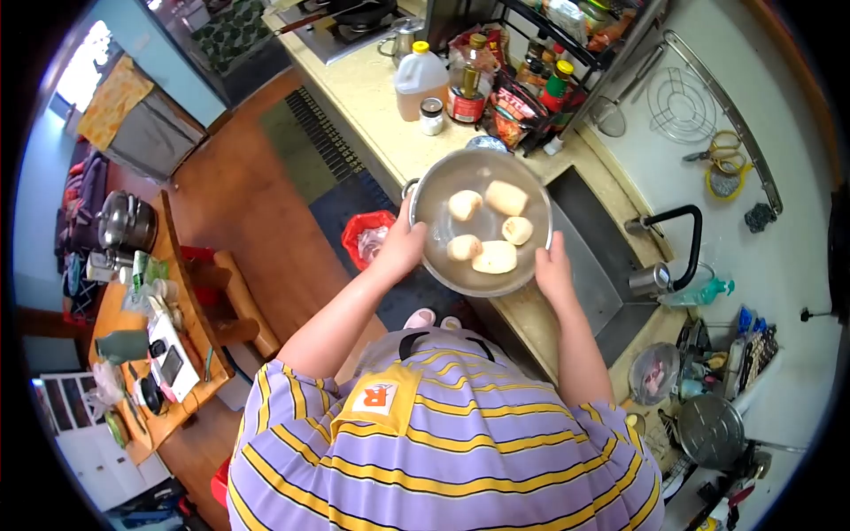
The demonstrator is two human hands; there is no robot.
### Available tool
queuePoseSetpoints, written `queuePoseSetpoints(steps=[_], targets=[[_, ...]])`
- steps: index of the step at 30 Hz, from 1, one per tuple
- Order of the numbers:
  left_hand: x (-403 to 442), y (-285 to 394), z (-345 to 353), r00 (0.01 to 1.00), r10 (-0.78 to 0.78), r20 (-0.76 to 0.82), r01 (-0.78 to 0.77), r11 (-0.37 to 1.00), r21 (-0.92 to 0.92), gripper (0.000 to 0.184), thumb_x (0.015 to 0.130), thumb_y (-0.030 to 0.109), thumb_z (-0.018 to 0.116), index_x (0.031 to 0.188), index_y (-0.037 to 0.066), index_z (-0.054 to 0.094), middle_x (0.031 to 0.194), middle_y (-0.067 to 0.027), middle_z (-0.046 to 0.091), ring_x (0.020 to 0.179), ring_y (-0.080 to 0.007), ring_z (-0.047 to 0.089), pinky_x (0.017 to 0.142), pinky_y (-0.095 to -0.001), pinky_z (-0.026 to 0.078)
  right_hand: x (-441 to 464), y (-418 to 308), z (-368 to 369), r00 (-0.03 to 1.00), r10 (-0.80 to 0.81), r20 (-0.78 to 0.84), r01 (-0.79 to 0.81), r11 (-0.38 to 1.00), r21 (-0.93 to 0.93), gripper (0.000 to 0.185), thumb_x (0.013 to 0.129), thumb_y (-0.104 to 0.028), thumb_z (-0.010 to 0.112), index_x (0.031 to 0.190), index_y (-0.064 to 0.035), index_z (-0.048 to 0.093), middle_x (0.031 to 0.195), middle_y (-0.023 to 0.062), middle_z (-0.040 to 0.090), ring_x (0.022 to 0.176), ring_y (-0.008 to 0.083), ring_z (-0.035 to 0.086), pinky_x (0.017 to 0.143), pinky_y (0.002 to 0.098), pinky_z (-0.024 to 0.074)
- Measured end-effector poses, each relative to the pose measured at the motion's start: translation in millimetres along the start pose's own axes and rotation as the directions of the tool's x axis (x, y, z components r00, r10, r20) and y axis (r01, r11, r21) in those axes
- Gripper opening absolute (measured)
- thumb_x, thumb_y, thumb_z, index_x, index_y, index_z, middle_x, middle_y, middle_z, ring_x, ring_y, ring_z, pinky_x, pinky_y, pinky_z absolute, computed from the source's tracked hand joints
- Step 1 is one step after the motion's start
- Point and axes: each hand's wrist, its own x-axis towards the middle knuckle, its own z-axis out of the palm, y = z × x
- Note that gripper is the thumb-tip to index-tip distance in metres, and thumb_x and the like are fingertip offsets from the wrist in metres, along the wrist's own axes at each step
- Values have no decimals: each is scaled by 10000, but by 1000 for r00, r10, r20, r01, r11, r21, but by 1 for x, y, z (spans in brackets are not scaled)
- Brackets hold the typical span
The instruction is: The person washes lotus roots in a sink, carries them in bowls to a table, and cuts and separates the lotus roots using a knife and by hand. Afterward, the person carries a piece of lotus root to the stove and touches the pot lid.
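A round metal pan (434, 262) is held up in front of me, over the counter's edge and the near corner of the sink. Several pale, peeled root pieces (506, 198) lie apart inside it. My left hand (403, 243) grips the pan's left rim just below a small loop handle (409, 188). On the lower right rim, my right hand (552, 265) holds the pan with the thumb at the edge. The fingers of both hands are partly hidden beneath the pan.
To the right lie the sink (589, 257) and a black faucet (682, 212). Behind the pan, a plastic jug (420, 84), a white-lidded jar (431, 117) and sauce bottles stand on the counter (372, 115). A red-lined bin (356, 232) sits on the floor at left.
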Motion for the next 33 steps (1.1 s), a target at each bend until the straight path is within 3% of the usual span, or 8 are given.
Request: queuePoseSetpoints(steps=[3, 5, 11, 19, 21, 24, 29, 33], targets=[[8, -6, -4, 924, 377, -73, -370, 925, 92, 644, 891, 38, 401, 1524, 90, 290, 1327, -241, 539, 1253, -305, 527, 1048, -351, 417, -1, -3, 5, 981, -175, -85, 174, 985, -10, 419, 938, -139, 440, 1305, 48, 367, 1015, 284, 650, 908, 446, 644, 827, 469, 496], [15, 4, -10, 966, -257, 37, 257, 966, -4, 633, 903, 77, 410, 1525, 124, 302, 1218, -233, 603, 1073, -291, 627, 908, -358, 508, 9, -25, 2, 973, 160, 167, -178, 979, 95, 424, 936, -138, 435, 1310, 46, 362, 1047, 299, 645, 944, 458, 643, 841, 486, 488], [10, -21, 1, 996, 65, -65, -63, 997, 34, 615, 905, 111, 424, 1512, 148, 334, 981, -168, 655, 683, -205, 621, 640, -327, 524, 11, 22, 10, 969, -243, -39, 243, 970, -15, 402, 935, -171, 435, 1284, 18, 372, 1028, 322, 640, 938, 485, 628, 824, 516, 478], [21, -42, 4, 997, 83, -10, -83, 997, 5, 664, 885, -6, 402, 1533, 72, 282, 1386, -155, 521, 1229, -233, 534, 1039, -324, 423, 18, 18, 8, 988, -151, 20, 151, 988, 19, 373, 929, -217, 469, 1218, 0, 377, 1059, 347, 617, 1012, 528, 578, 867, 536, 456], [12, 5, 8, 962, -269, 49, 273, 955, -113, 646, 892, 24, 414, 1525, 99, 306, 1299, -139, 579, 993, -194, 619, 814, -299, 529, 29, 17, 3, 995, -32, 93, 35, 999, -24, 406, 923, -231, 480, 1239, 4, 382, 1088, 344, 617, 1041, 518, 580, 892, 518, 459], [25, -4, 10, 988, -152, -8, 151, 985, -79, 628, 898, 49, 426, 1515, 120, 327, 1200, -114, 624, 822, -154, 607, 626, -271, 516, 36, 14, 0, 997, -4, 79, 10, 998, -65, 411, 923, -239, 478, 1249, -3, 393, 1080, 350, 622, 1032, 528, 583, 916, 512, 454], [45, 29, 5, 981, -191, 20, 192, 980, -58, 552, 897, 46, 420, 1446, 92, 409, 1050, -101, 637, 795, -153, 601, 638, -288, 508, 54, -13, -19, 992, 35, 122, -62, 972, 225, 263, 985, -273, 486, 1130, -54, 468, 893, 147, 651, 805, 207, 680, 556, 349, 563], [60, 73, -1, 995, -91, -42, 81, 978, -191, 531, 880, 67, 441, 1410, 50, 419, 991, -110, 627, 734, -177, 627, 583, -311, 529, 66, -48, -51, 997, -13, 76, -35, 795, 606, 462, 1025, -532, 414, 1129, -86, 482, 1013, 106, 652, 838, 189, 672, 682, 333, 571]])
